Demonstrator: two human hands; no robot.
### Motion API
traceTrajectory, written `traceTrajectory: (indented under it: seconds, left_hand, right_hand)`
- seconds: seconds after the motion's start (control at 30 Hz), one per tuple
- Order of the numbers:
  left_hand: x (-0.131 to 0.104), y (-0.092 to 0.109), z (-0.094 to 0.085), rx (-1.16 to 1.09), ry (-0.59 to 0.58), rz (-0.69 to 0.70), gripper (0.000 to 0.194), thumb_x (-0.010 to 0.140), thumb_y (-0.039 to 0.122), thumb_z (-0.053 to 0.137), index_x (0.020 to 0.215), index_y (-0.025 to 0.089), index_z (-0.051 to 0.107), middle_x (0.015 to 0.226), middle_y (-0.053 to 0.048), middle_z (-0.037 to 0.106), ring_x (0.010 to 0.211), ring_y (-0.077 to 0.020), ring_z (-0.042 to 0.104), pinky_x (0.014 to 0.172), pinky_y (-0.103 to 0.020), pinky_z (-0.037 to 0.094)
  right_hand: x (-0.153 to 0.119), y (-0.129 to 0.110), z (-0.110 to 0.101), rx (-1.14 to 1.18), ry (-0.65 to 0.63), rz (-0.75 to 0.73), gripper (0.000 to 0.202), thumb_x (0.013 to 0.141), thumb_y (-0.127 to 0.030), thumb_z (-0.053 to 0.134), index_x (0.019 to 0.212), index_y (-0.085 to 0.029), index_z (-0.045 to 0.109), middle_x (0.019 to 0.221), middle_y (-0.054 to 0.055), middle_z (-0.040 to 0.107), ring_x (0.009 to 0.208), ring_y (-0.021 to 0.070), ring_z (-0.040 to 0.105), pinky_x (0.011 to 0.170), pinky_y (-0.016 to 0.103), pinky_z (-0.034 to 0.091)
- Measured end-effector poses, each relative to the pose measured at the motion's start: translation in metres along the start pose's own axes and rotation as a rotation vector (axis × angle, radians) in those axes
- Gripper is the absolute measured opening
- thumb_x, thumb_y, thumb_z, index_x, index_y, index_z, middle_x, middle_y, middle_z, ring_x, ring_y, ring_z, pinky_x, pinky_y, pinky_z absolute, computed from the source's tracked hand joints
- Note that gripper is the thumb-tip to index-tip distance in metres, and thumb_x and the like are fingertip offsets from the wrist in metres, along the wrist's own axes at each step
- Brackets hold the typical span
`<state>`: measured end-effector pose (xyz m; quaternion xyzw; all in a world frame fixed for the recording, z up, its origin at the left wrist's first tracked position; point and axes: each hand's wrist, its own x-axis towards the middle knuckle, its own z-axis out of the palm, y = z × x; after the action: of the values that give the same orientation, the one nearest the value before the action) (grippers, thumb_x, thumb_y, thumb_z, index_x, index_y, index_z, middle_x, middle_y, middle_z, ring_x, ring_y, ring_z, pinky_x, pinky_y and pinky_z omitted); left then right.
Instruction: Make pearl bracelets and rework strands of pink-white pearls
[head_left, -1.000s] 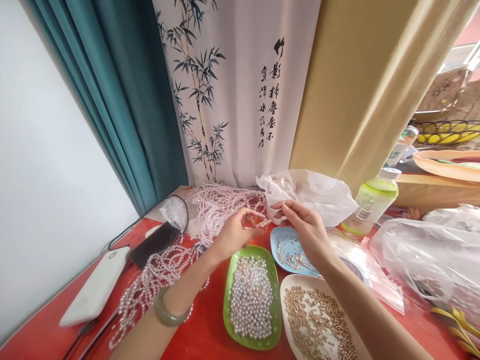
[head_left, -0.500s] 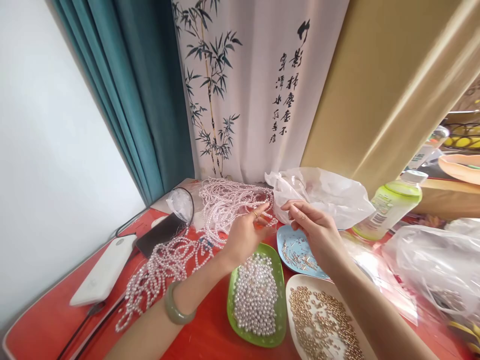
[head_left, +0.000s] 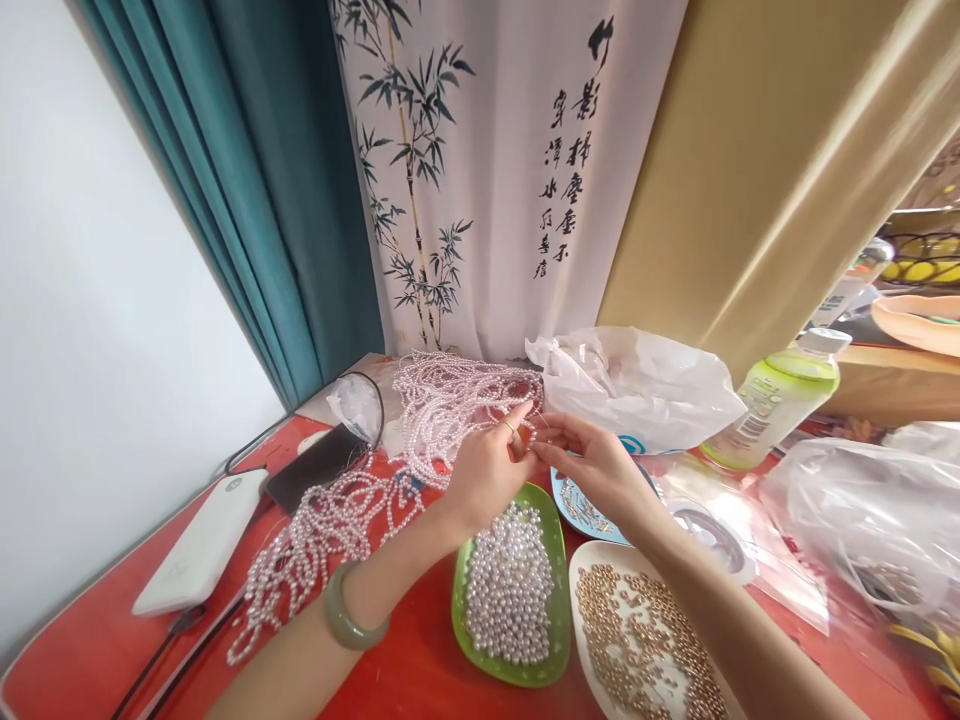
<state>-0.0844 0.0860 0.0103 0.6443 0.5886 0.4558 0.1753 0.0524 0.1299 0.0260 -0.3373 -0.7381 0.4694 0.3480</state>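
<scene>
My left hand (head_left: 489, 468), with a ring on a finger and a green bangle (head_left: 346, 607) on the wrist, is closed in a pinch above the green tray (head_left: 564, 610) of pearl beads (head_left: 511, 590). The fingertips of my right hand (head_left: 600, 462) are pinched together and meet the left fingers. A thin thread-like line shows between them, but what they grip is too small to make out. Under my right hand lies a blue plate (head_left: 643, 488) with small gold pins (head_left: 585, 505). Closer in, a cream tray (head_left: 583, 655) holds gold beads (head_left: 637, 630), partly hidden by my right forearm.
Strung pearl strands (head_left: 457, 400) lie heaped behind my hands and spread left. On the left are a white phone-like device (head_left: 201, 545), a dark one (head_left: 315, 470) and cables. Plastic bags (head_left: 645, 385), a green-labelled bottle (head_left: 776, 400) and a clear spool (head_left: 709, 535) stand right.
My right hand has moved left and down, from apart to touching the left hand's fingertips. The left hand stays nearly in place. The view has shifted slightly.
</scene>
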Motion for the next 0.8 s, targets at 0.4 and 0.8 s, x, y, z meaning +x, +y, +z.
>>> traceTrajectory:
  seconds: [0.4,0.8]
  left_hand:
    - [0.001,0.001,-0.013,0.117,0.082,-0.001,0.028,0.082,0.032,0.045,0.097,0.021,0.066,0.061,0.0,0.059,0.051,-0.0106,0.048,0.056,-0.024,0.039]
    - [0.009,0.006,-0.03,-0.158,-0.155,-0.018,0.019,0.076,0.022,0.05,0.086,0.017,0.066,0.069,-0.002,0.061,0.056,-0.0094,0.049,0.056,-0.023,0.039]
  right_hand:
    - [-0.003,0.001,-0.006,-0.061,0.12,-0.01,0.039,0.066,-0.017,0.049,0.104,-0.015,0.054,0.092,0.007,0.064,0.071,0.013,0.057,0.061,0.027,0.045]
    - [-0.002,-0.001,-0.003,0.066,0.108,-0.04,0.03,0.067,-0.021,0.057,0.097,-0.015,0.056,0.095,0.008,0.063,0.077,0.0136,0.059,0.071,0.029,0.049]
